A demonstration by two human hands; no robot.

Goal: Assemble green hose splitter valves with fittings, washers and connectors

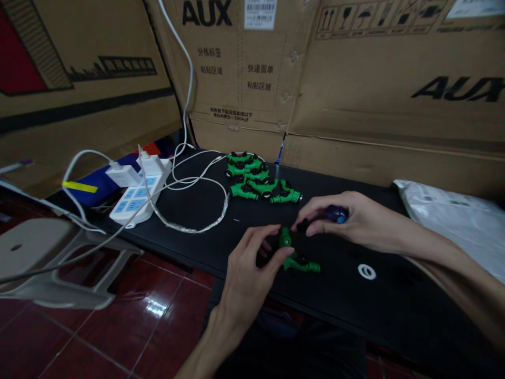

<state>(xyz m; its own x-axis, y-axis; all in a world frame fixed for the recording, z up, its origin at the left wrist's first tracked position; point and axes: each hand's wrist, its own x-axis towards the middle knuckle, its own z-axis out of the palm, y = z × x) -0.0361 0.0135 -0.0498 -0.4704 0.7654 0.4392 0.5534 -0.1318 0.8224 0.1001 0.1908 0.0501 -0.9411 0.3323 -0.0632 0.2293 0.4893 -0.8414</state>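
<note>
L hand [252, 258] half curled, thumb + index at green fitting [285, 239], looks like a light pinch. Fitting's on the surface [335, 289], nr front edge. R hand [349, 210] closed round dark-blue tool [336, 213]; small blk part [303, 225] at fingertips, can't tell if attached. Fitting prob. light, stiff plastic, not fragile; smooth, may slip/roll. Best hold: thick body, nr branching.
</note>
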